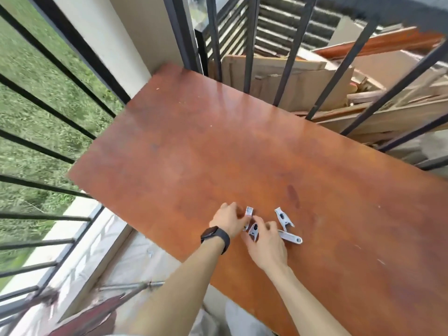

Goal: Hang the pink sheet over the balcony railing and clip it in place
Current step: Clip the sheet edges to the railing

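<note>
Both hands are down on the reddish-brown bench (242, 146), working a little cluster of white clips at about five o'clock on its top. The left hand (229, 220), a dark watch (215, 235) on its wrist, has its fingers curled around one clip (248, 214) that stands up between fingertips and thumb, so that hand is closed on it. Just beside it, at three o'clock from the left hand, the right hand (265, 243) pinches a second clip (254, 231) between thumb and forefinger, the other fingers loose and spread. Two more clips lie free on the wood at two o'clock from the right hand: one (284, 219) lying flat with its dark hole showing, another (291, 236) touching it at the lower end and pointing off to four o'clock. The railing (80, 122) with its dark bars runs around the bench from seven o'clock through twelve to three; grass (36, 93) shows through it on the nine o'clock side, and cardboard and wood scraps (315, 76) pile up behind the bars at one o'clock. Down at seven o'clock, at the foot of the railing, a pale pinkish sheet (116, 258) lies spread on the floor, blurred, with a dark red edge near the bottom of the view.
</note>
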The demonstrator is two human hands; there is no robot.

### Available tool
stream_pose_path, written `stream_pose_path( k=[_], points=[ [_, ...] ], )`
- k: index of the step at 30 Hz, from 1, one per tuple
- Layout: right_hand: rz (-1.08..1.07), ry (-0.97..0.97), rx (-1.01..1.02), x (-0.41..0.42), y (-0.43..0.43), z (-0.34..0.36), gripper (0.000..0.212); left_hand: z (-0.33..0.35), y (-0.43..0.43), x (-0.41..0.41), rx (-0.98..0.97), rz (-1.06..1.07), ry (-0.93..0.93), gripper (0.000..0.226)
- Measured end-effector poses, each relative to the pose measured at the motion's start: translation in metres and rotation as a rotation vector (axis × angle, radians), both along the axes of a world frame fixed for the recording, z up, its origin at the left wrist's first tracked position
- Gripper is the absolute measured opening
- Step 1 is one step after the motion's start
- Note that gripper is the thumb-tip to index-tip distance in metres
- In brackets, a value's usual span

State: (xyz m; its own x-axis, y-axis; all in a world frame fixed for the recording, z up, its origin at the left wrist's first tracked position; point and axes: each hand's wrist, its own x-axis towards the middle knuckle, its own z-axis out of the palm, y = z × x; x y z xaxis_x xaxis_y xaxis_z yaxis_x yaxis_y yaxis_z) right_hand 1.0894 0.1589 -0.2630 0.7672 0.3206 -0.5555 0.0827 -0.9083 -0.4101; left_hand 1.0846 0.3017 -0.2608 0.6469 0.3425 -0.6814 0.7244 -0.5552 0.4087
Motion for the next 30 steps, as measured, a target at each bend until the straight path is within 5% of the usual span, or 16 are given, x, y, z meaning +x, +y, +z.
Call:
stream_pose_path(
  k=[5,11,15,23,30],
  points=[
    [0.015,-0.005,0.036,0.001,-0.003,-0.007,0.041,-0.001,0.005,-0.006,-0.029,-0.008,-0.004,0.026],
    [0.013,0.116,0.213,-0.006,0.008,0.023,0.050,0.039,0.033,-0.075,-0.142,0.423,-0.088,0.022],
    [0.005,0.205,0.358,-0.021,0.030,0.064,0.031,0.081,0.054,-0.127,-0.272,0.586,-0.191,0.037],
    [0.377,0.095,0.640,-0.078,0.098,0.163,0.026,0.174,0.098,-0.209,-0.251,0.528,-0.604,0.023],
    [0.551,-0.030,0.794,-0.136,0.150,0.226,0.019,0.233,0.126,-0.272,-0.059,0.511,-0.729,0.028]
  ],
)
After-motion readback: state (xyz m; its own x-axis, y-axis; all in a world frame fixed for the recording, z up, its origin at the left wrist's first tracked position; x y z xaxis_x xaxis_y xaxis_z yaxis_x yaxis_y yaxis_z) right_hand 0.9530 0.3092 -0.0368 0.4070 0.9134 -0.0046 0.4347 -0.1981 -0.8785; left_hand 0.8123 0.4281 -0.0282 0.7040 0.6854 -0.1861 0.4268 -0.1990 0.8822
